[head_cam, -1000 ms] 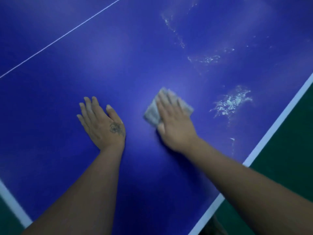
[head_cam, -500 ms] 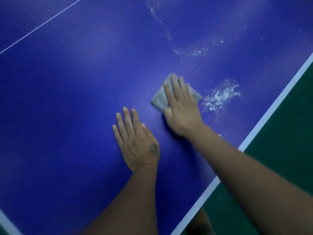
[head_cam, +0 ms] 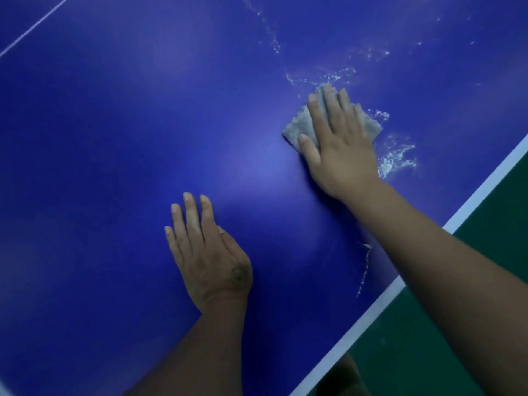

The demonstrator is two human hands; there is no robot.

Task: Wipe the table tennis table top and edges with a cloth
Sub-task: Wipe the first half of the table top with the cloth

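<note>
The blue table tennis table top (head_cam: 114,167) fills most of the view. My right hand (head_cam: 340,150) lies flat on a folded grey cloth (head_cam: 301,125) and presses it onto the surface, near the table's right edge. White wet smears (head_cam: 395,158) show just right of the cloth, and more smears (head_cam: 320,77) lie beyond it. My left hand (head_cam: 205,252) rests palm down on the table, fingers together and holding nothing, nearer to me and left of the cloth.
A white border line (head_cam: 371,312) runs along the table's right edge, with green floor (head_cam: 428,352) beyond it. A thin white centre line (head_cam: 34,27) crosses the far left corner of the view.
My right hand has pushed the cloth away from me and to the right, into the wet smears. My left hand has slid right along the table.
</note>
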